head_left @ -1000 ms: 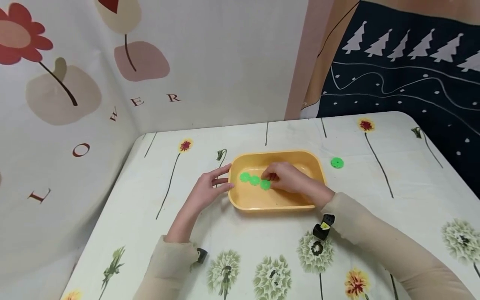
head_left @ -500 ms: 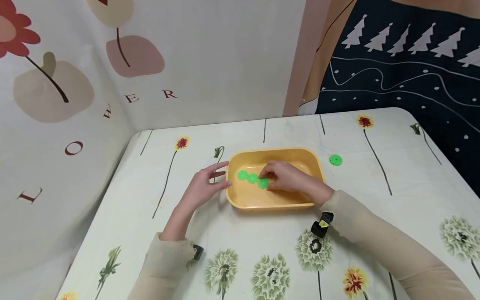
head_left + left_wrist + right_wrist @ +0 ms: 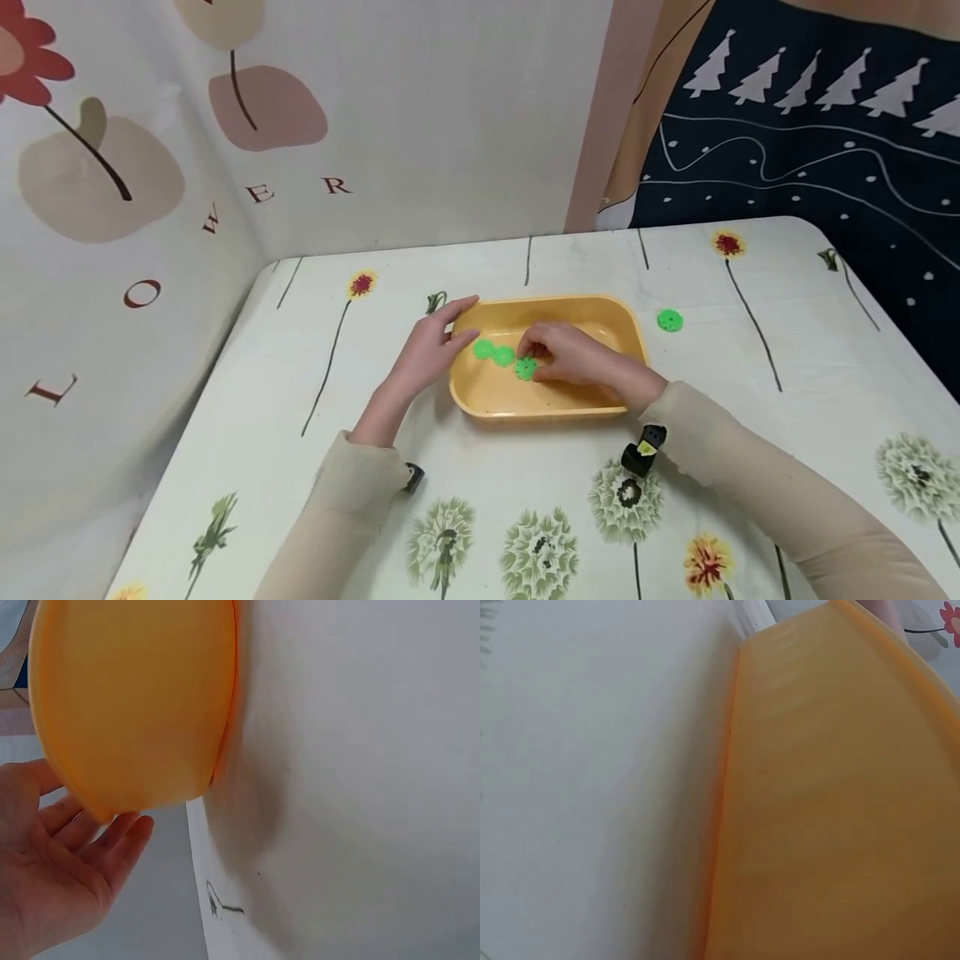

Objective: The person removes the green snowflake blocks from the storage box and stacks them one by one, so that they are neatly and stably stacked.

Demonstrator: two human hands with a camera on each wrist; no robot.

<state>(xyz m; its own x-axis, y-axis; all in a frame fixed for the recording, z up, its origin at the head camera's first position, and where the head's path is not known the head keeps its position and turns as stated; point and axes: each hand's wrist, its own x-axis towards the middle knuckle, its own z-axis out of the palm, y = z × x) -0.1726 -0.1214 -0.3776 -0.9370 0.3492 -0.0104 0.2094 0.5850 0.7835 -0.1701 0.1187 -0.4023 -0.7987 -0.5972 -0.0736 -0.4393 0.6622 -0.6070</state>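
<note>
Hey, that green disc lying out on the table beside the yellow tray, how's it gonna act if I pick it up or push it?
The green disc lies flat and looks thin, so it would probably slide rather than roll or tip. Being small, it's likely light. Its dark spots look like holes, which may help with grip.

And here's the bright yellow-orange rectangular tray point(image 3: 487, 396), smooth moulded-looking plastic, a soft gloss catching along its rim! Flat, round, notched green discs point(image 3: 670, 321) look like plastic too. Under it all, a white floral-print table covering point(image 3: 525, 467), smooth and matt. Beige sleeves point(image 3: 757, 458): soft, matt cloth. Behind, a navy tree-print hanging point(image 3: 795, 154), dull-finished fabric, gently rippled!
</note>
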